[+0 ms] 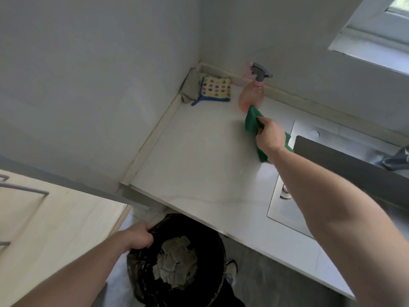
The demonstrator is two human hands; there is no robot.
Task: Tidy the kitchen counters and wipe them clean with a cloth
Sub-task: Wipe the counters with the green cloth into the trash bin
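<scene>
My right hand (269, 135) has its fingers curled round a bunched green cloth (252, 120), holding it on the pale stone-look counter (199, 162) just in front of the pink translucent spray bottle with a grey trigger head (252, 94). The cloth's upper fold overlaps the bottle's base in my view, so the risk I see is plain: a wipe pushed further back would catch that base and tip the bottle, since it stands tall and narrow near the wall. Sweeping sideways toward the steel sink surround (278, 204) could also drag crumbs into it rather than off the edge.

My left hand (137, 237) pinches the rim of the black bag lining a round bin (199, 284) below the counter's front edge, with flat grey-green scraps inside. If that grip slackens, the liner may sag and anything swept off would miss.

The cloth looks soft and thick, folded over itself, with one corner trailing behind my wrist; I cannot tell whether it is damp. A dotted sponge cloth with blue trim (215, 87) lies in the back corner.
</scene>
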